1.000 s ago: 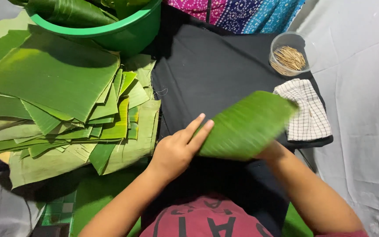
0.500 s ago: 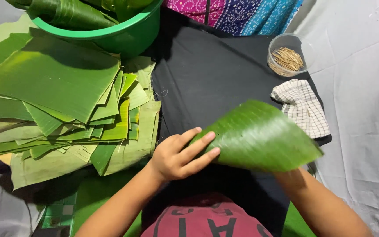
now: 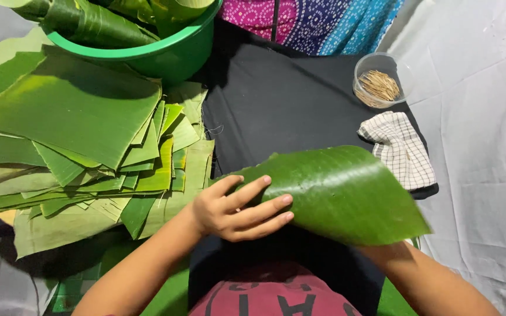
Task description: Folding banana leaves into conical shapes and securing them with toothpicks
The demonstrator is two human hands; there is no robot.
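A: Right of the leaf stack [image 3: 77, 152], left hand [image 3: 238, 208] lies flat, fingers extended, on a curling banana leaf [image 3: 341, 193].
B: Right hand hidden beneath; grip indeterminate. Rolling barely begun; stack remains.

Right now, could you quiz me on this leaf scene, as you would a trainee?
1. True or false: the left hand lies flat on the curved leaf.
2. What is in the clear cup? A) water B) thin sticks C) rice
3. On which side of the black cloth is the leaf stack?

Key:
1. True; its fingers rest on the leaf's upper face. The right hand is hidden under the leaf.
2. B, thin sticks.
3. The person's left, just below the green tub.
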